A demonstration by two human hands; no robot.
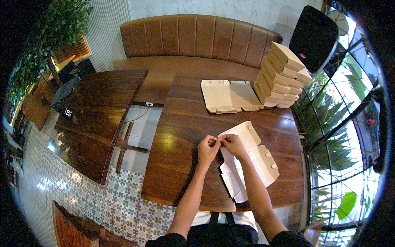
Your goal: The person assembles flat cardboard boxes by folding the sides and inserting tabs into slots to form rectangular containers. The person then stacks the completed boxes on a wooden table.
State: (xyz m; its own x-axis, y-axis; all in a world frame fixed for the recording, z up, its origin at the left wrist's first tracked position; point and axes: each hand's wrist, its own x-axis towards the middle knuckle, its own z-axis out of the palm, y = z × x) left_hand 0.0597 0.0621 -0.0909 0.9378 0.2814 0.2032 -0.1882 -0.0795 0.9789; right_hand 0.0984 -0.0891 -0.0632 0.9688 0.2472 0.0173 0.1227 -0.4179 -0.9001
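Observation:
A partly unfolded cardboard box lies on the wooden table in front of me, its creased panels and small tabs spread out. At its far left corner my left hand and my right hand meet, fingertips pinched close together on the cardboard edge. Exactly which flap they grip is hidden behind the fingers. Farther off, another opened cardboard box rests flat with low raised edges. Beside it on the right rises a stack of folded cardboard boxes.
The dark wooden table reaches a curved brown bench at the back. A second table with a small number sign stands left across a gap. A black chair back and a gridded window are at right.

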